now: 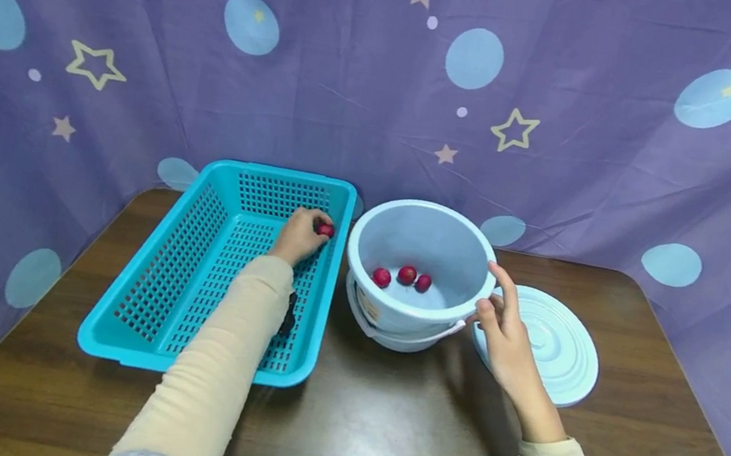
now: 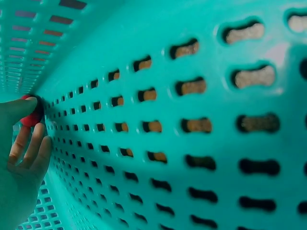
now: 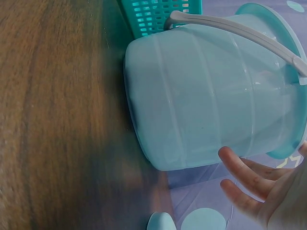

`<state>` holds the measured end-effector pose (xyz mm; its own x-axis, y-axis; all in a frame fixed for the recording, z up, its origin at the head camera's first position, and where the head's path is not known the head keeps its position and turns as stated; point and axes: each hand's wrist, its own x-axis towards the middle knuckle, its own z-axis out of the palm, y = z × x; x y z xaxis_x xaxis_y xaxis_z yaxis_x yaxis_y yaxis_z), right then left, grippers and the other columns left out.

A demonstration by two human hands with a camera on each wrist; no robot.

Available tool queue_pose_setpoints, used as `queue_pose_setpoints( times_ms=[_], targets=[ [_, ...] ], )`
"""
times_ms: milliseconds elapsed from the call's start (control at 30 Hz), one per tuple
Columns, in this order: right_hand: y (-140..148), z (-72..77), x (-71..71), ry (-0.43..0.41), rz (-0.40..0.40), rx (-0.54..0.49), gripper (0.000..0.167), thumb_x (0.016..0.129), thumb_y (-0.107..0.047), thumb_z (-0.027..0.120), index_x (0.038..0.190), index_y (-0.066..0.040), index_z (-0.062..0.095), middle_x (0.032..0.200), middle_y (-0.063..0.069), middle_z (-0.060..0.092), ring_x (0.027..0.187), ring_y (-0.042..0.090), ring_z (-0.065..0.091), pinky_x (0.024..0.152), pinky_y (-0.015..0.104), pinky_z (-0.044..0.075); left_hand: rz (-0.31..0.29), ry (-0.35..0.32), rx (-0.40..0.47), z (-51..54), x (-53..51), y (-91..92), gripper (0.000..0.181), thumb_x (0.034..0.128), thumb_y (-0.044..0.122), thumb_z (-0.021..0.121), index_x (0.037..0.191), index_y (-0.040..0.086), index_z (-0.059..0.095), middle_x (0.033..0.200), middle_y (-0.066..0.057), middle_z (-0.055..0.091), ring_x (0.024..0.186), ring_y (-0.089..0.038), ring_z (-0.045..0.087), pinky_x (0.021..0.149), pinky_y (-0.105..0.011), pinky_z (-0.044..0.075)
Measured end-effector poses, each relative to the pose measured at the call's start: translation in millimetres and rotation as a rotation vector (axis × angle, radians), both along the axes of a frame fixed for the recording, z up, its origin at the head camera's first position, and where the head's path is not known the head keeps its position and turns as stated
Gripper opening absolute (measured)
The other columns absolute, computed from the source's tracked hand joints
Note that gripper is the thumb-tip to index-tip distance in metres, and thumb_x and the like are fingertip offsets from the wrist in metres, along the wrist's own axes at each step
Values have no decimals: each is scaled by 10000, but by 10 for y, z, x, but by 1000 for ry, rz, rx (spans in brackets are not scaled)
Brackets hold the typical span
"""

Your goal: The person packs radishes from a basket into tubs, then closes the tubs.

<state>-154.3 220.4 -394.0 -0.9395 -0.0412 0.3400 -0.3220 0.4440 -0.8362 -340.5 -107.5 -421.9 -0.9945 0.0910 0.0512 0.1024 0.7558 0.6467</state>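
Observation:
Inside the turquoise basket (image 1: 312, 346), near its right wall, my left hand (image 1: 299, 235) pinches a small round red fruit (image 1: 326, 230). The left wrist view shows the same red fruit (image 2: 31, 115) between thumb and fingers, close to the slotted wall. Several like it, such as the red fruit (image 1: 406, 275), lie at the bottom of the light blue bucket (image 1: 405, 317). At the bucket's right rim, my right hand (image 1: 506, 340) touches with thumb and forefinger. Its other fingers (image 3: 244, 175) stretch out by the bucket's side (image 3: 201, 96).
A round light blue lid (image 1: 563, 352) lies on the wooden table (image 1: 377, 435) to the right of the bucket. The bucket's handle (image 1: 416, 339) hangs down at the front. Behind the table hangs a purple curtain (image 1: 362, 62) with stars and dots.

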Motion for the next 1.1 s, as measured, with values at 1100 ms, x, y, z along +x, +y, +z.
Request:
queue_pose_setpoints(
  times_ms=[1100],
  targets=[
    [-1,-28,1,14,-4,12,517,1078,-177,407,1560,-260,242,1033,176,642,828,118,632,783,267,496,-175,98,156,713,304,-281,284,938,112,680,1219,77,654,1177,-150,524,974,-288,606,761,-397,510]
  ],
)
